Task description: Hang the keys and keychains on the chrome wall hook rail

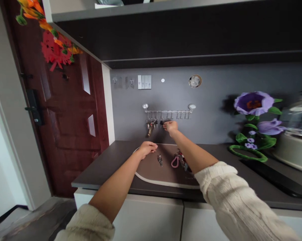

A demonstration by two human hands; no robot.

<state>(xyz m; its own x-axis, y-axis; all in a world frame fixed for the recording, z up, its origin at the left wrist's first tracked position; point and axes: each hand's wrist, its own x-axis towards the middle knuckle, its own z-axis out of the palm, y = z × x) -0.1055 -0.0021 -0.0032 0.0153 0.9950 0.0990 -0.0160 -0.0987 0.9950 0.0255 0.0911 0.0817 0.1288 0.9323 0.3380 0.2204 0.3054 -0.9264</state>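
My right hand (171,128) reaches to the wall rail, its fingers pinched on a small dark key (162,123) that hangs by a ring from a hook. Left of it, several key bunches (154,124) and a brown key fob (150,130) hang from the same hook rail (168,111). Low over the brown mat (151,172), my left hand (148,149) has its fingers curled closed; what they hold, if anything, is hidden. A small bunch of keys (160,160) lies on the mat near it. Under my right forearm lie more keys (182,160) with a pink loop strap (174,162).
Overhead runs a dark shelf (181,40). On the counter's right stand purple fabric flowers (253,103), a long black object (276,177) and a pale rounded appliance (295,147). A dark red door (73,117) is at the left. White cabinet doors (151,214) are below.
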